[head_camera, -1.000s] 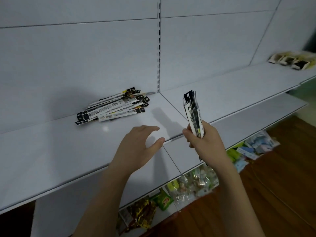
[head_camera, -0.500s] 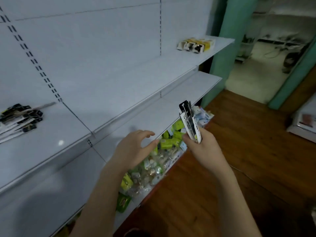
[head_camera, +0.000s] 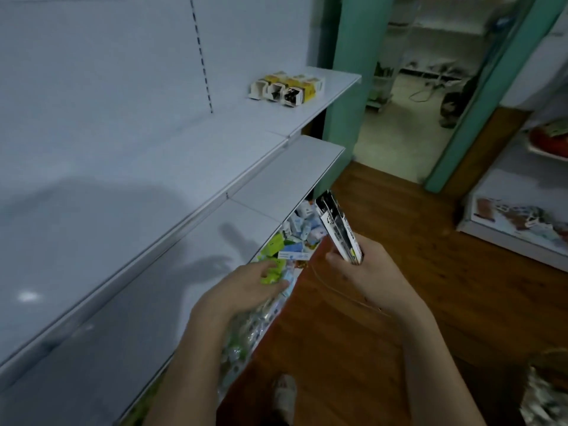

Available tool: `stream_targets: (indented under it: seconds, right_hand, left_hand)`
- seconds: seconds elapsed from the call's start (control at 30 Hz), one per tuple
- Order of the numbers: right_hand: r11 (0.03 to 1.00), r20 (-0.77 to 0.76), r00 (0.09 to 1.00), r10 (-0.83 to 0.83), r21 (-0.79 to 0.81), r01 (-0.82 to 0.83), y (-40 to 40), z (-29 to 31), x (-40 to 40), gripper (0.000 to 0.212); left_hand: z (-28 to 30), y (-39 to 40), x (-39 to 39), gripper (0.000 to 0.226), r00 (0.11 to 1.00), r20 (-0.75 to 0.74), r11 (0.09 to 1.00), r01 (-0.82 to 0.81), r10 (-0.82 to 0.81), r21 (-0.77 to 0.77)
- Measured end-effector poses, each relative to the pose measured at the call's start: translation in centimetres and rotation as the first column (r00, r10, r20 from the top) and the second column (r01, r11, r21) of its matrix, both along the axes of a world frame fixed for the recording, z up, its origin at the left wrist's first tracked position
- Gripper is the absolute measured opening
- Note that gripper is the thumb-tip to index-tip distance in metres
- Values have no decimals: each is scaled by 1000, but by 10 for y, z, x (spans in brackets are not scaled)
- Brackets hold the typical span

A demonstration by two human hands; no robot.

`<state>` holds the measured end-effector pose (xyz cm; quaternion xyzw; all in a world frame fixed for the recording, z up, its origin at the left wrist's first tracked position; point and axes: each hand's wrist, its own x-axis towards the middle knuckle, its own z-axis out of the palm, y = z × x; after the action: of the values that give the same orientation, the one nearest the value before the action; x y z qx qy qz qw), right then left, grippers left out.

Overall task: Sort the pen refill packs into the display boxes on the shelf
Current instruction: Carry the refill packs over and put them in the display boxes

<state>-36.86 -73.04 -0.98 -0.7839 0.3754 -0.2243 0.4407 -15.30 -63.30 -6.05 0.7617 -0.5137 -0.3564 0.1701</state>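
Change: since the earlier frames the view swings right along the shelving — the loose pile of refill packs on the upper shelf is out of sight, and the display boxes sit nearer and larger.
Shelving: white shelf unit [head_camera: 159,186] runs from lower left to upper right, with two bare boards one above the other.
Floor: brown wooden floor [head_camera: 384,229] lies to the right, ending at a green doorway [head_camera: 347,72].
Bottom shelf: mixed small packets [head_camera: 295,238] in green, blue and white lie under the lower board.
Left hand: left hand [head_camera: 242,290] hangs in front of the lower board, palm inward, fingers loosely bent and holding nothing.
Right hand: right hand [head_camera: 365,272] grips the lower end of the packs, thumb on the near side and fingers curled round them.
Refill packs: bundle of pen refill packs [head_camera: 338,229] stands nearly upright in the right hand, tops tilted left, well apart from the boxes.
Display boxes: display boxes [head_camera: 285,87] — white and yellow, open ends facing forward — sit in a row at the far end of the upper board.
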Motion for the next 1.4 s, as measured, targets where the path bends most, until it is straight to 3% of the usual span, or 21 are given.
stream_targets:
  seconds: [0.27, 0.33, 0.53, 0.8, 0.87, 1.07, 1.13, 1.23, 1.3, 1.4]
  right_hand:
    - [974, 31, 974, -226, -22, 227, -142, 4, 17, 12]
    - [975, -4, 975, -224, 6, 224, -166, 0, 17, 9]
    - [979, -10, 979, -206, 9, 206, -258, 1, 21, 30]
    - [992, 27, 992, -127, -7, 128, -421, 4, 8, 17]
    - [997, 17, 997, -81, -7, 82, -463, 9, 8, 18]
    - [997, 120, 990, 78, -1, -79, -556, 26, 54, 23]
    - [981, 111, 975, 194, 6, -196, -573, 27, 78, 22]
    - [946, 60, 944, 325, -18, -325, -599, 32, 122, 15]
    - [925, 42, 925, 379, -35, -377, -614, 32, 153, 9]
    - [900, 61, 901, 429, 56, -432, -630, 32, 197, 18]
  left_hand:
    - [-6, -169, 35, 62, 999, -2, 995, 44, -45, -90]
    - [-13, -195, 37, 63, 996, -29, 996, 79, -80, -38]
    - [-24, -293, 34, 68, 989, -11, 989, 150, -150, -8]
    - [3, -454, 11, 57, 974, 163, 987, 161, -159, 4]
    - [17, -483, 8, 49, 974, 187, 990, 137, -128, -33]
    - [56, -539, 19, 23, 961, 205, 937, -110, 186, -331]
    - [62, -548, 30, 24, 962, 114, 902, -188, 249, -388]
    - [77, -570, 52, 38, 926, -217, 811, -375, 308, -449]
    - [82, -587, 62, 45, 864, -430, 784, -451, 263, -427]
    - [84, -608, 78, 49, 762, -625, 738, -518, 169, -432]
